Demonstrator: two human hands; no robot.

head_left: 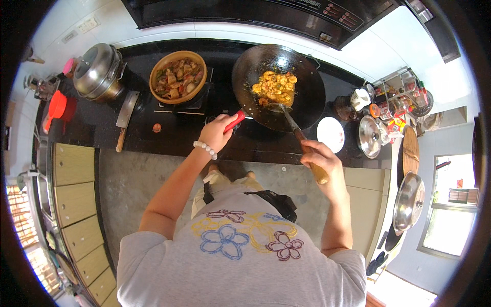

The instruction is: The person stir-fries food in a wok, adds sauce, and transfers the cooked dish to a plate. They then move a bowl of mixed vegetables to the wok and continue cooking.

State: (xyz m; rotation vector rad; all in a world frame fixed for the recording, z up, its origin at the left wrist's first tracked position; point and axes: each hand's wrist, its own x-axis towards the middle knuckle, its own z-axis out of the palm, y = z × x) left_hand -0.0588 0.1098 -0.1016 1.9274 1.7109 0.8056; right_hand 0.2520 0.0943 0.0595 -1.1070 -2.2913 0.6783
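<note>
My left hand (217,131), with a beaded bracelet at the wrist, is closed around a red handle (234,121) at the near left rim of a dark wok (310,101). In my right hand (321,159) is the wooden handle of a metal cooking ladle or spatula (293,124). Its head rests in the wok, at the near edge of a heap of yellow-sauced shrimp (275,86). The exact shape of that head is partly hidden by food and sauce. A white plate (330,134) lies on the counter to the right of the wok.
Left of the wok, a clay-coloured bowl (152,89) of cooked meat stands on a cooktop. A cleaver (127,111) lies beside it, near a steel steamer pot (96,71). At right are a steel lid (369,137) and a condiment rack (397,94). A range hood (245,15) overhangs the back.
</note>
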